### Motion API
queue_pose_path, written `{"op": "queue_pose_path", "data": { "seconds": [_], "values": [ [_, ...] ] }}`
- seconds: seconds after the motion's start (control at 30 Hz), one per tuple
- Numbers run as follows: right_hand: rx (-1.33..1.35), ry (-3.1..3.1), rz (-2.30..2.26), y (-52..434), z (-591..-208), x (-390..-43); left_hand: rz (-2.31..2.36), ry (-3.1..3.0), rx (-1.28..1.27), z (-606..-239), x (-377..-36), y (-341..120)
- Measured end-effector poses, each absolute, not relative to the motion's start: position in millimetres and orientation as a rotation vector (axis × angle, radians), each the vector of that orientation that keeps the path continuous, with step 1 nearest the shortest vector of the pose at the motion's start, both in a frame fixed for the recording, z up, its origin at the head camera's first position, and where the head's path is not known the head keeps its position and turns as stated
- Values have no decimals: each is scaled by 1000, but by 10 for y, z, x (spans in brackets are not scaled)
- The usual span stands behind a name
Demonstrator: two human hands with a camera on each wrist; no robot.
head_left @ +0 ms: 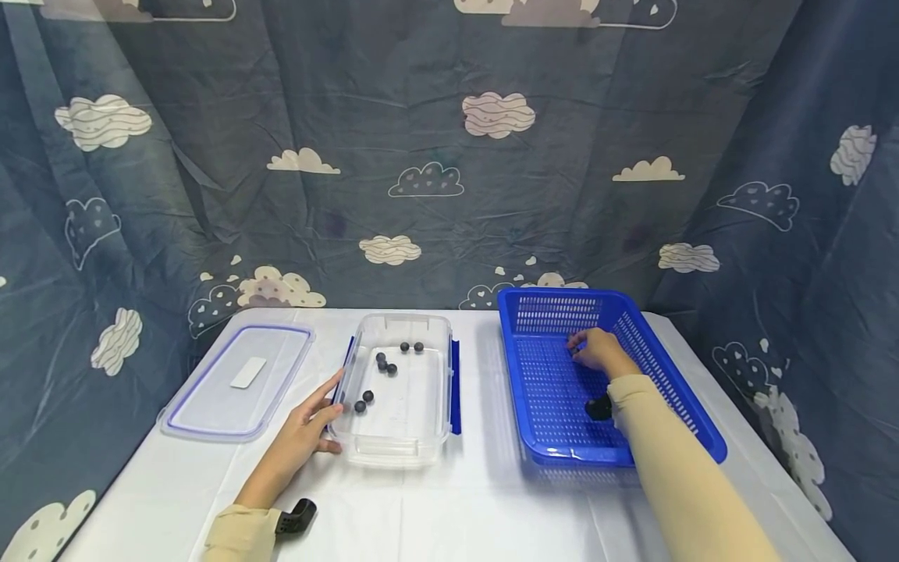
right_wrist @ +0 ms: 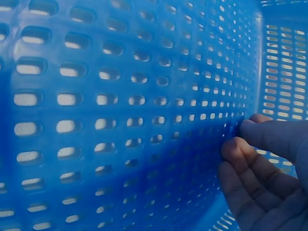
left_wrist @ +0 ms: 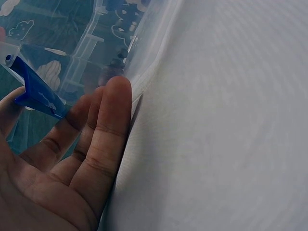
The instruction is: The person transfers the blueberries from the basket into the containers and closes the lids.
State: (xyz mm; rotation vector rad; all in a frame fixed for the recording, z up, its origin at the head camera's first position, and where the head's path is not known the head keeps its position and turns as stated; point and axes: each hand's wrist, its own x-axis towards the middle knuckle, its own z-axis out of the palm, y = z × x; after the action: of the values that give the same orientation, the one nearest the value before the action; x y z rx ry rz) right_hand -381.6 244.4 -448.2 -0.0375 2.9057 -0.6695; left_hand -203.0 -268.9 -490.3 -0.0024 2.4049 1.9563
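Beside the left wall of a clear plastic box [head_left: 400, 449], my left hand [head_left: 306, 425] touches the edge with fairly straight fingers. The left wrist view shows those fingers [left_wrist: 113, 110] close to a blue side latch [left_wrist: 41, 94]. Several small black balls [head_left: 392, 369] lie on the box floor. My right hand [head_left: 595, 349] reaches into a blue perforated basket [head_left: 551, 406], low over its floor. There its thumb and fingertips [right_wrist: 233, 149] come together around a small dark ball [right_wrist: 237, 127], mostly hidden by the fingers.
A clear lid with a bluish-purple seal [head_left: 281, 390] lies flat on the left of the white table [head_left: 421, 515], with a small white rectangle [head_left: 248, 373] on it. Dark cloth with cloud prints [head_left: 421, 94] surrounds the table at the back and sides.
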Motion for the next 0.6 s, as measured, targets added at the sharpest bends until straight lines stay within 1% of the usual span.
{"op": "queue_pose_path", "data": {
  "seconds": [0.6],
  "values": [
    [-7,2898,-666,2396,-4486,-3787,1960,2380,7,-4898,-2043,-2704]
  ]
}}
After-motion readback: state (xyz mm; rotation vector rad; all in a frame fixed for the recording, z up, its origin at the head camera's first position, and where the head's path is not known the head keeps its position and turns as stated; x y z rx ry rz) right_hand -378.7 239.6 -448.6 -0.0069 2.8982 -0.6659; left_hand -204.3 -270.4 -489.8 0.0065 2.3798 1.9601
